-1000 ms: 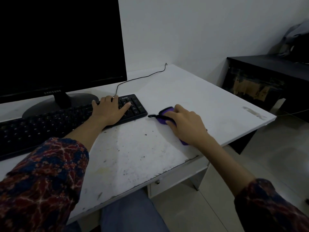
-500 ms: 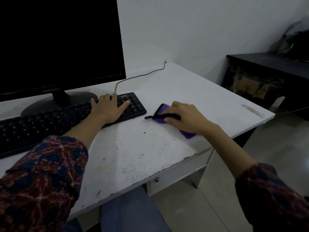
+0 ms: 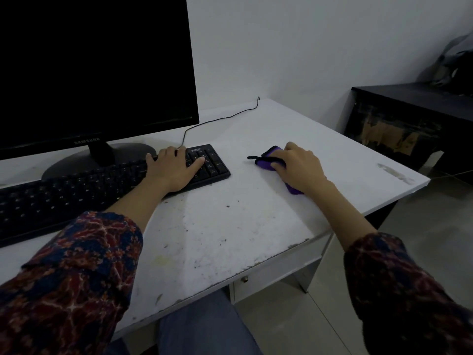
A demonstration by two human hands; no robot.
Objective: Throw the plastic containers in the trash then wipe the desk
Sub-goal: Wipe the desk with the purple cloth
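- Right hand [image 3: 298, 166] lies palm-down on purple cloth [image 3: 268, 160], fingers curled over it, pressing it to white desk [image 3: 217, 226] — right of keyboard [image 3: 102, 185].
- Left hand [image 3: 174, 169] flat, fingers spread, resting on keyboard's right end.
- Dark specks on desk — near front edge.
- Monitor [image 3: 94, 67] behind keyboard, screen dark.

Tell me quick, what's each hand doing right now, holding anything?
Left hand: open, fingers resting flat on the keyboard, holding nothing.
Right hand: pressing the purple cloth onto the desk, fingers curled over it.
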